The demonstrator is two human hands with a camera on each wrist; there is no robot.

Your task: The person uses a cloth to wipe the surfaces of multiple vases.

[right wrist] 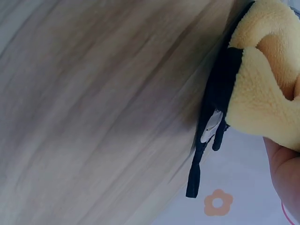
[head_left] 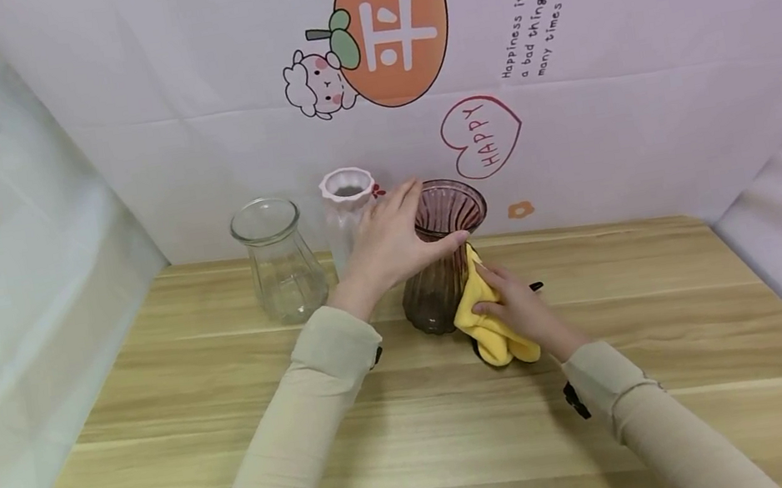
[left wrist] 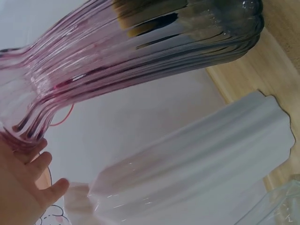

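A ribbed purple glass vase [head_left: 436, 292], smoky grey towards its base, stands upright on the wooden table. My left hand [head_left: 397, 234] holds it at the flared rim, fingers at the far left and thumb across the front. From the left wrist view, that hand [left wrist: 21, 183] meets the rim with its lower fingers spread. Bunched in my right hand [head_left: 522, 309] is a yellow cloth [head_left: 489, 330], against the vase's right side. The right wrist view shows the fluffy cloth [right wrist: 262, 98] with a dark strap-like piece [right wrist: 220, 84] along it; most of the hand is out of frame.
Left of the purple vase stand a white fluted vase [head_left: 346, 186], partly behind my left hand, and a clear glass vase [head_left: 286, 281]. A printed white sheet [head_left: 197, 163] hangs behind the wooden table [head_left: 421, 442], with more sheeting at both sides.
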